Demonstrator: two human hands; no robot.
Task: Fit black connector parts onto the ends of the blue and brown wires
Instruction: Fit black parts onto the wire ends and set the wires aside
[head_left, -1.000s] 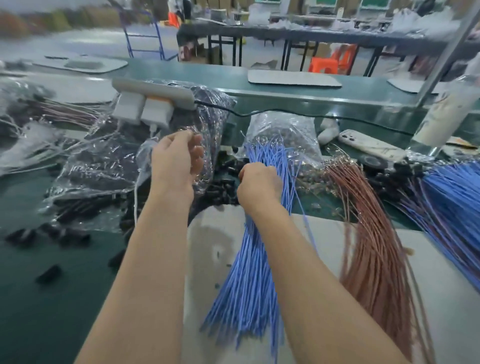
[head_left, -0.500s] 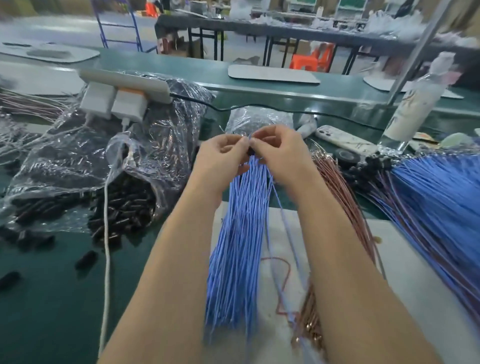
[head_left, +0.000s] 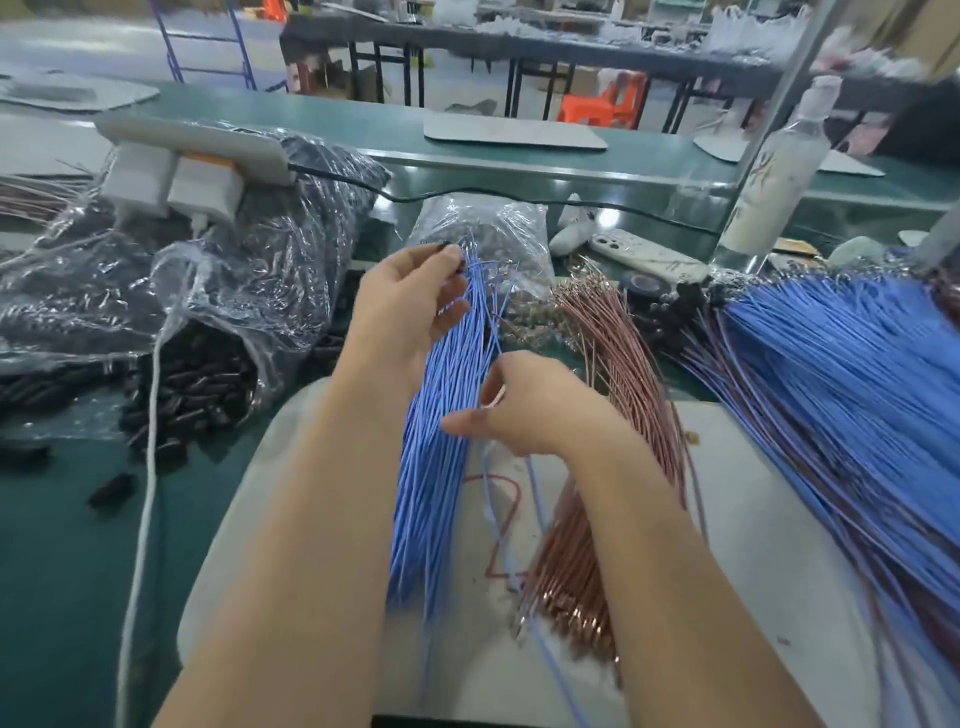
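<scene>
A bundle of blue wires (head_left: 431, 467) lies lengthwise on the grey mat (head_left: 260, 519), with a bundle of brown wires (head_left: 613, 364) to its right. My left hand (head_left: 410, 306) is at the far end of the blue bundle and pinches a small black connector part (head_left: 451, 253) between thumb and fingertips. Nearer to me, my right hand (head_left: 524, 400) has its fingers curled around a single thin blue wire (head_left: 488, 499), which trails down over the mat. Black connector parts (head_left: 192, 374) spill from a clear plastic bag on the left.
A big fan of blue wires (head_left: 831, 389) covers the right side. Loose black parts (head_left: 111, 488) and a white cable (head_left: 150, 467) lie on the green table at left. A power strip (head_left: 192, 140), a phone (head_left: 649, 257) and a bottle (head_left: 779, 171) stand behind.
Half a second ago both hands met at the far end of the blue bundle. My right hand has since drawn back toward me along a wire, while my left hand stays there.
</scene>
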